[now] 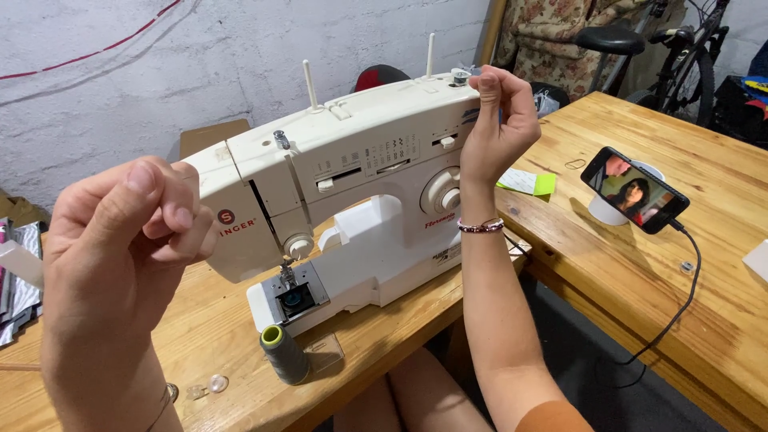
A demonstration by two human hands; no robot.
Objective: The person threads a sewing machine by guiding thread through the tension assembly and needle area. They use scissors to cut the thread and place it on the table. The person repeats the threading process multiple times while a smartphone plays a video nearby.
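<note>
White sewing machine (360,200) sits on the wooden table (640,264), both hands up around it. Right hand (496,120) pinches its fingertips narrow at the bobbin winder on top. Left hand (128,232) is raised in front, fingers curled and pinched, can't make out any thread. Grey thread spool (284,354) stands upright just in front, phone (634,190) propped off to the right.

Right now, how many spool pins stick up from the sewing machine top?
2. One spool pin stands left of centre on the sewing machine top; the other spool pin stands farther right, near the right hand. That hand may hide more.
</note>
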